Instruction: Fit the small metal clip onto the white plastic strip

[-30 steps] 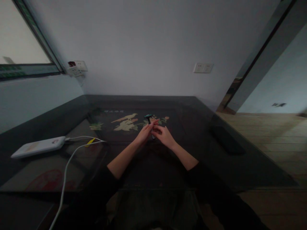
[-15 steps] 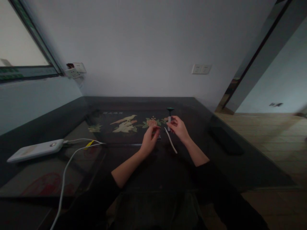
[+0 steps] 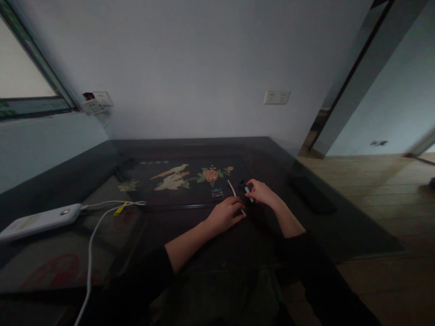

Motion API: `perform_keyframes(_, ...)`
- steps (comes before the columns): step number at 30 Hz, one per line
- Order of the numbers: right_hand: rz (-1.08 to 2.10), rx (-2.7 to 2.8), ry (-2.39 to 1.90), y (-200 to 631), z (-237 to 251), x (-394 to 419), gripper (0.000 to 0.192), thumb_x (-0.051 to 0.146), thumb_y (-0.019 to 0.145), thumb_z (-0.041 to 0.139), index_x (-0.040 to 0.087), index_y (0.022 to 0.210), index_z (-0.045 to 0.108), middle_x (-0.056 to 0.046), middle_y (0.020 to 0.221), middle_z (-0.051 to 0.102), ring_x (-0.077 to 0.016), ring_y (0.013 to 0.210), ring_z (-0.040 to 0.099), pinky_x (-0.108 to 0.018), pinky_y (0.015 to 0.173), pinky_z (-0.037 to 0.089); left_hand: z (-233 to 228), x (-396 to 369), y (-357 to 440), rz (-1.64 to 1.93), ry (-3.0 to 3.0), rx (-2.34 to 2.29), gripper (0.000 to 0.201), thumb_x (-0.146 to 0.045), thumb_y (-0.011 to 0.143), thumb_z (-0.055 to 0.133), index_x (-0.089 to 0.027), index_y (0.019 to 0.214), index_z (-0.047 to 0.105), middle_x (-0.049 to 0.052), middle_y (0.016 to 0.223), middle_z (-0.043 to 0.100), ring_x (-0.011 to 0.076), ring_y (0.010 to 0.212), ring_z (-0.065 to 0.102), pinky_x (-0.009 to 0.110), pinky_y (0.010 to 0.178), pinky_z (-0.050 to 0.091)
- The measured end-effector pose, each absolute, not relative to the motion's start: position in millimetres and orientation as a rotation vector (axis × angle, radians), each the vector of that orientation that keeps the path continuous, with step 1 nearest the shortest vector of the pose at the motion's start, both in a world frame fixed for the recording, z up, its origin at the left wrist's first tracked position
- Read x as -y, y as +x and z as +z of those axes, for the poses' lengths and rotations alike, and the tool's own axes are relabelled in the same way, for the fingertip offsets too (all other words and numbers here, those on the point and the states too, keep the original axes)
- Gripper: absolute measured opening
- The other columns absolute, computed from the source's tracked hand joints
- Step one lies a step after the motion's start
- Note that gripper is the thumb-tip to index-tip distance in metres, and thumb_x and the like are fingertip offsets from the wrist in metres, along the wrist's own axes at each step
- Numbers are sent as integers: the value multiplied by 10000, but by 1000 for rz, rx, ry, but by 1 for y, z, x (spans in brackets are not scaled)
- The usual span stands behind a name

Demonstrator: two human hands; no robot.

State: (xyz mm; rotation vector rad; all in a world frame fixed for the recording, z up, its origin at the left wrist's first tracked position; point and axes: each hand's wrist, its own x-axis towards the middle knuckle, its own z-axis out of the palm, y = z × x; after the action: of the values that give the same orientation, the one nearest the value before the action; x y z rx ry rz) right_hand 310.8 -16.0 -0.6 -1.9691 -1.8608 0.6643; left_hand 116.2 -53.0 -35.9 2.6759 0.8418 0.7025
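My right hand [image 3: 264, 194] lies low over the dark glass-topped table [image 3: 190, 235], fingers closed on a small razor [image 3: 247, 190] with a pale handle and a dark head pointing left. A thin white strip [image 3: 235, 195] lies on the table between my hands. My left hand [image 3: 225, 215] rests palm down, its fingertips touching the strip's near end, and holds nothing. A small dark rectangular piece [image 3: 217, 194] sits on the table just beyond my left hand, in front of the inlaid bird and flower picture [image 3: 176, 176].
A white power bank [image 3: 37, 221] with white cables [image 3: 91, 240] and a yellow tag [image 3: 118, 209] lies at the left. A dark flat object [image 3: 314, 195] sits near the table's right edge, with wooden floor [image 3: 374, 190] beyond. Wall sockets [image 3: 277, 97] are behind.
Both hands came down to the table and moved right. My left hand let go of the small dark piece, which lies on the table. The razor went from upright to low in my right hand.
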Motion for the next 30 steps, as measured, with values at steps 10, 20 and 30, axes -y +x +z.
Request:
perform_keyframes(10, 618, 1905, -2074, 307, 1, 20, 290, 188, 776, 688, 178, 993, 496, 11, 714, 637, -88, 467, 551, -203, 496, 391, -31, 48, 110, 664, 2647, -824, 187, -273, 836, 594, -186, 999, 622, 113, 1210, 606, 229, 1210, 529, 353, 1015, 444)
perform_keyframes(20, 569, 1971, -2067, 310, 0, 18, 206, 267, 771, 696, 191, 907, 561, -6, 735, 656, -102, 507, 567, -215, 511, 373, -26, 45, 104, 641, 2647, -686, 161, -193, 826, 553, -183, 979, 603, 103, 1165, 628, 225, 1267, 486, 349, 1035, 426)
perform_keyframes(30, 374, 1939, -2096, 307, 8, 19, 154, 365, 820, 628, 212, 832, 627, -61, 877, 689, -190, 807, 633, -249, 608, 373, -27, 45, 102, 649, 2644, -665, 183, -193, 829, 541, -187, 1006, 588, 108, 1189, 608, 230, 1283, 461, 373, 1057, 405)
